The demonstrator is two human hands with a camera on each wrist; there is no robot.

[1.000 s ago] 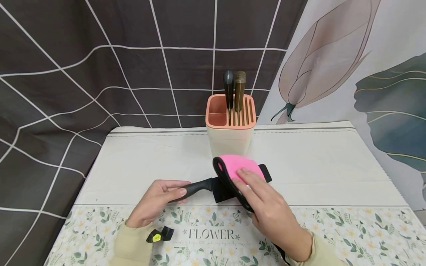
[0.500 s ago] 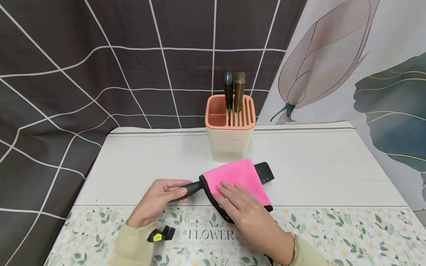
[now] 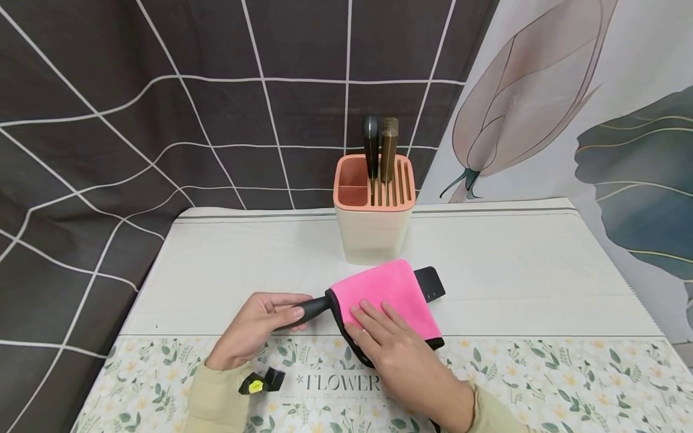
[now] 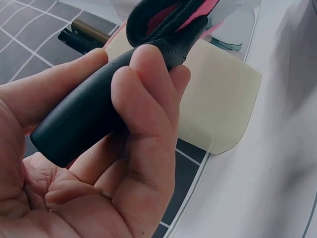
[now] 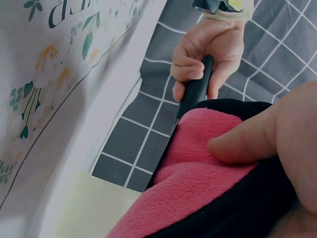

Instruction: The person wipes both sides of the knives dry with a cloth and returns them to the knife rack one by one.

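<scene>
A cleaver with a black blade (image 3: 431, 284) and a black handle (image 3: 315, 308) is held up in front of me. My left hand (image 3: 258, 328) grips the handle, with thumb and fingers around it in the left wrist view. A pink cloth (image 3: 381, 285) with black edging is folded over the blade and hides all but its far end. My right hand (image 3: 414, 364) holds the cloth on the blade, its fingers spread on the upper face. In the right wrist view the thumb (image 5: 242, 141) presses the cloth from the other side.
Behind the cloth stands a cream knife block (image 3: 373, 234) with a coral top, holding a black-handled knife (image 3: 371, 141) and a brown-handled knife (image 3: 389, 147). Beneath lies a white and floral tablecloth (image 3: 514, 270). A dark gridded curtain (image 3: 216, 108) hangs at the back and left.
The cloth slid from the outer blade toward the handle and now covers the blade's near part. My right hand moved left with it; the left hand kept its grip.
</scene>
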